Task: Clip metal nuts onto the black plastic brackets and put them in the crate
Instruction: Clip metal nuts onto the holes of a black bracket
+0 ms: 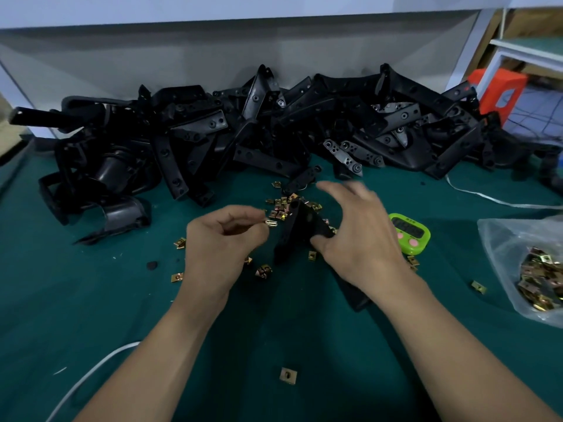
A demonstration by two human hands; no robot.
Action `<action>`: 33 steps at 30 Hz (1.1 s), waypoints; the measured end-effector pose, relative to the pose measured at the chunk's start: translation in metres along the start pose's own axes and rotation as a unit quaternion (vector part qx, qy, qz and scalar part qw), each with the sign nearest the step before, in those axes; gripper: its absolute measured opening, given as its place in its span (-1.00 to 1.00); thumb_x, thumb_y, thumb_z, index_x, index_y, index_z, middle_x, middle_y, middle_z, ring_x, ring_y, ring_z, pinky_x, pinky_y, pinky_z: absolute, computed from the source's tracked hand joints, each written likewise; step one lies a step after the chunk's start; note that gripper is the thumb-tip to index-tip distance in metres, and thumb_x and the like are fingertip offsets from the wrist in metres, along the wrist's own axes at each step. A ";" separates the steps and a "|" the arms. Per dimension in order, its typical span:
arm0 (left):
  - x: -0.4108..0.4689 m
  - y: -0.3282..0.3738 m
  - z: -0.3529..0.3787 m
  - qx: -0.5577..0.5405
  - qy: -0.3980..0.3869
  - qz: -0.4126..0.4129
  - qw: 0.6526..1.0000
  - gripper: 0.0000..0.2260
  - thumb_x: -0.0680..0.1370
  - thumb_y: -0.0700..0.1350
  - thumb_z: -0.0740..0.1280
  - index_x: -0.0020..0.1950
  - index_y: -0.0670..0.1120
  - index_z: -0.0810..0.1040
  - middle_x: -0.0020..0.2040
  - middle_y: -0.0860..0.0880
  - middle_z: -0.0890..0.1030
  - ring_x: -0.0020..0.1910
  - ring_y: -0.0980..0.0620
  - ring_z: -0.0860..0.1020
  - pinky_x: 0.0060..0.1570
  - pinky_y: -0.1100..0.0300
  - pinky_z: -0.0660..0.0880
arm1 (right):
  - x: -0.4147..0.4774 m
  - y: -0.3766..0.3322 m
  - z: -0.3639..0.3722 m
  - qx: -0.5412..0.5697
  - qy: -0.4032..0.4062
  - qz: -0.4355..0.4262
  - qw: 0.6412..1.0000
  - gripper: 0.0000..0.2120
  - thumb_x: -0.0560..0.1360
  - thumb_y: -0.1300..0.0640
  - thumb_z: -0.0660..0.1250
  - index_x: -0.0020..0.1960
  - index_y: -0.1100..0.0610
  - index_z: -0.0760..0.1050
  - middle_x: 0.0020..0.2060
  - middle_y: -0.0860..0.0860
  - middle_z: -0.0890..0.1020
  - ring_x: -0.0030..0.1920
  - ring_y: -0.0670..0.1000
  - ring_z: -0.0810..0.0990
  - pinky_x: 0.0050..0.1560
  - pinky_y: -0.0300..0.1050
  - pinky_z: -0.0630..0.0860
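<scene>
My left hand [221, 242] pinches a small brass-coloured metal nut [271, 223] between thumb and fingertips, just left of a black plastic bracket [297, 228]. My right hand [355, 229] holds that bracket from the right, thumb underneath against it and fingers spread and blurred above it. The bracket stands tilted over the green table mat [122, 300]. Several loose metal nuts [281, 205] lie scattered behind and around the hands. A single nut [288, 375] lies near the front between my forearms. No crate is in view.
A big heap of black plastic brackets [274, 132] runs along the back wall. A green timer [409, 231] sits right of my right hand. A clear bag of nuts [539, 275] lies at the right edge. A white cable [91, 376] crosses the front left.
</scene>
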State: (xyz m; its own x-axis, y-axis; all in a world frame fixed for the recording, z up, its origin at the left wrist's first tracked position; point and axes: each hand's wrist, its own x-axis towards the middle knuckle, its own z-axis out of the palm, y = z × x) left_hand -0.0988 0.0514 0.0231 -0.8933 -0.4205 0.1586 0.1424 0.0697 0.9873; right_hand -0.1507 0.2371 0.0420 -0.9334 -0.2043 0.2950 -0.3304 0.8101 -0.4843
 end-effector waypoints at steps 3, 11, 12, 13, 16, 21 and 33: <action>-0.001 0.000 0.002 0.023 -0.021 0.034 0.999 -0.69 0.40 -0.42 0.52 -0.18 0.02 0.76 -0.19 -0.01 0.75 -0.20 0.13 0.69 -0.18 0.37 0.55 | -0.003 -0.006 -0.004 0.132 0.098 -0.110 0.980 -0.61 0.39 0.17 0.53 0.19 -0.04 0.60 0.02 -0.16 0.52 0.04 -0.14 0.52 0.07 -0.33 0.44; -0.005 0.002 0.000 0.054 -0.098 0.077 0.991 -0.58 0.34 -0.39 0.57 -0.03 0.11 0.74 -0.20 -0.02 0.74 -0.23 0.06 0.70 -0.19 0.27 0.61 | -0.009 -0.010 0.014 0.165 -0.121 -0.092 0.975 -0.89 0.47 0.12 0.45 -0.01 -0.02 0.69 -0.27 -0.08 0.70 -0.20 -0.05 0.65 -0.10 0.03 0.59; -0.005 0.002 0.000 0.051 -0.100 0.076 0.991 -0.63 0.33 -0.35 0.58 -0.03 0.09 0.74 -0.21 -0.04 0.74 -0.24 0.05 0.69 -0.19 0.26 0.61 | -0.008 -0.008 0.014 0.164 -0.129 -0.100 0.973 -0.95 0.48 0.09 0.45 -0.07 0.01 0.68 -0.33 -0.05 0.67 -0.27 -0.02 0.61 -0.19 0.04 0.57; -0.006 0.002 0.000 0.045 -0.101 0.075 0.991 -0.67 0.33 -0.30 0.57 -0.04 0.08 0.74 -0.21 -0.04 0.74 -0.23 0.04 0.69 -0.19 0.25 0.61 | -0.007 -0.008 0.013 0.166 -0.137 -0.110 0.970 -0.93 0.48 0.05 0.45 -0.14 0.03 0.66 -0.39 -0.03 0.63 -0.34 0.00 0.57 -0.27 0.06 0.53; -0.004 0.001 0.000 0.025 -0.093 0.064 0.993 -0.77 0.35 -0.20 0.55 -0.09 0.10 0.75 -0.22 -0.03 0.74 -0.23 0.07 0.69 -0.20 0.31 0.58 | -0.008 -0.008 0.013 0.203 -0.147 -0.111 0.962 -0.77 0.50 0.03 0.42 -0.30 0.08 0.58 -0.47 0.04 0.58 -0.44 0.05 0.53 -0.40 0.06 0.46; -0.003 -0.001 0.001 0.047 -0.093 0.042 0.994 -0.94 0.37 0.00 0.52 -0.20 0.05 0.74 -0.29 0.02 0.70 -0.30 0.17 0.59 -0.29 0.35 0.47 | -0.009 -0.010 0.017 0.262 -0.126 -0.098 0.952 -0.77 0.52 0.11 0.41 -0.32 0.06 0.61 -0.53 -0.04 0.60 -0.49 -0.10 0.58 -0.44 -0.30 0.39; 0.002 -0.002 -0.006 -0.033 -0.151 -0.052 0.987 -0.96 0.47 -0.19 0.48 -0.18 -0.10 0.73 -0.26 -0.08 0.66 -0.24 0.04 0.56 -0.24 0.25 0.44 | -0.018 -0.015 0.033 0.355 -0.108 -0.041 0.928 -0.80 0.51 0.19 0.44 -0.30 0.12 0.63 -0.51 0.01 0.62 -0.54 -0.11 0.55 -0.46 -0.32 0.39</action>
State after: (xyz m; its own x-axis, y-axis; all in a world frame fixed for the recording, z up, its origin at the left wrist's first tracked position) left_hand -0.0980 0.0448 0.0214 -0.9894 -0.1330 0.0578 0.0615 -0.0234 0.9978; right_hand -0.1332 0.2104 0.0171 -0.8819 -0.4171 0.2196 -0.3383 0.2358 -0.9110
